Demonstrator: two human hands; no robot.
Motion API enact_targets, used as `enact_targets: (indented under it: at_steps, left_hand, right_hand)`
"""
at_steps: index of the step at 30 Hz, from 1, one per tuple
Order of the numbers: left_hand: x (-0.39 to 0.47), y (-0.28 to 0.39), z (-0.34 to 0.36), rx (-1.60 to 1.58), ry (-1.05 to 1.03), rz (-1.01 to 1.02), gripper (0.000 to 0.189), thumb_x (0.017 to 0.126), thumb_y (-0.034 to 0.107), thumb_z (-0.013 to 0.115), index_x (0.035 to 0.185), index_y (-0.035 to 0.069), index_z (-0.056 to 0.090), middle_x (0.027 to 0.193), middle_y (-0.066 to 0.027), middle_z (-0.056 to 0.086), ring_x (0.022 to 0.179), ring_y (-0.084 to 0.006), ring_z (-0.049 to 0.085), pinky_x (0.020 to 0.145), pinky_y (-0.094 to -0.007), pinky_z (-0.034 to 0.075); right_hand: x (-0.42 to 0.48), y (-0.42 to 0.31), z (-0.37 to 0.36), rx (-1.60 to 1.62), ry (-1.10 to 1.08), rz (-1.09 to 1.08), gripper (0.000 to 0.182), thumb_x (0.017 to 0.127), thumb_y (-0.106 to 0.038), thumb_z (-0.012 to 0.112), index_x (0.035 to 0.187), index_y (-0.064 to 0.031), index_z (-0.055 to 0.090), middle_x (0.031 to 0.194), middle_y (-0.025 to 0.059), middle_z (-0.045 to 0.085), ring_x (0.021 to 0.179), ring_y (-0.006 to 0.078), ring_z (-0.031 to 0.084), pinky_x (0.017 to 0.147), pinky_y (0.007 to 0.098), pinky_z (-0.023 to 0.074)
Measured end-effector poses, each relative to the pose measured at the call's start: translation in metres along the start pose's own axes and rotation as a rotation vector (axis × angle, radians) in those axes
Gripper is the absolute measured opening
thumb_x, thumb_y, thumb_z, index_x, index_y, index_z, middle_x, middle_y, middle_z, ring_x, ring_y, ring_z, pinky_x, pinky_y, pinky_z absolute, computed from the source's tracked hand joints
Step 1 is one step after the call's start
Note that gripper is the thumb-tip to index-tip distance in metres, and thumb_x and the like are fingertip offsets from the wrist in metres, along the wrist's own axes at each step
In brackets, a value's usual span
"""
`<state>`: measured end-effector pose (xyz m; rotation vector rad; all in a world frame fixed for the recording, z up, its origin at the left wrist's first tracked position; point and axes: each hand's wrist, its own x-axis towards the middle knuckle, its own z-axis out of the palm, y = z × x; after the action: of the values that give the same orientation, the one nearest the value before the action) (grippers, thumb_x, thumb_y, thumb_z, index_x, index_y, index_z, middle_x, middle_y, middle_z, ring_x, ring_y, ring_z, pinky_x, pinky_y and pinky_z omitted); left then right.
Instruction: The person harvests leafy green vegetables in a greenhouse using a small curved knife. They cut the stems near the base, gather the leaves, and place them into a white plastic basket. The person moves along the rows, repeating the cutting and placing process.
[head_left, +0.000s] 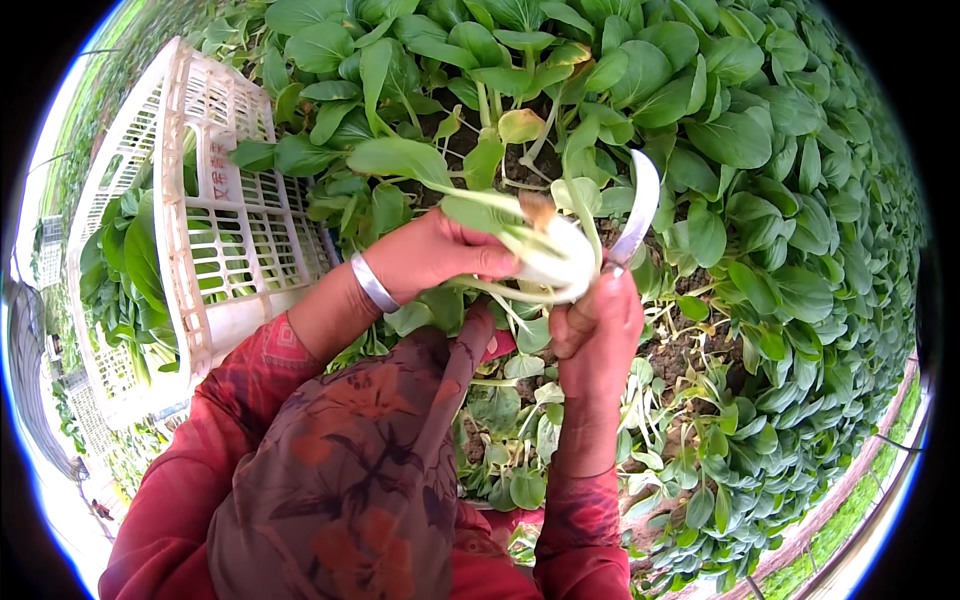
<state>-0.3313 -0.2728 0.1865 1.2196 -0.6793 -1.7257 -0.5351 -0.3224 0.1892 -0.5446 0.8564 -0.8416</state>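
Observation:
Just ahead of my body, my left hand (442, 259) grips a leafy green plant with pale stalks (559, 259), which looks like bok choy. Its pale base points right, towards my other hand, and is partly blurred. My right hand (600, 326) is closed round the handle of a small curved knife (637, 206), whose blade points up and away from me. The fingers hide most of the handle. Some outer stalks bend down close to my right thumb; whether that hand also pinches them is unclear.
A white plastic crate (180, 217) holding leafy greens (139, 255) stands on the left. Growing leafy plants (735, 139) fill the ground ahead and to the right. Cut leaves and stalks (645, 420) lie on the soil (686, 349) near my right forearm.

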Motion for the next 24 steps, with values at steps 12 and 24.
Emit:
enact_targets:
  at_steps: [12,24]
  left_hand:
    - [0.007,-0.023,0.003,0.508,0.213,0.048,0.026,0.083,0.023,0.073,0.099,0.002,0.073,0.082,-0.0070,0.073,0.071,-0.0116,0.064,0.069,-0.0283,0.051]
    - [0.006,-0.031,-0.001,0.625,0.205,0.032,0.026,0.082,0.024,0.074,0.097,0.003,0.074,0.084,-0.0079,0.074,0.072,-0.0152,0.067,0.072,-0.0284,0.051]
  right_hand:
    - [0.014,-0.008,0.017,-0.988,0.073,-0.365,0.038,0.083,-0.008,0.074,0.118,-0.0036,0.058,0.086,-0.0004,0.069,0.064,0.0037,0.052,0.057,0.0220,0.0436]
    - [-0.009,-0.064,-0.030,0.283,-0.242,-0.025,0.040,0.085,0.004,0.063,0.124,-0.0003,0.055,0.079,0.0039,0.057,0.048,0.0025,0.041,0.036,0.0155,0.0301]
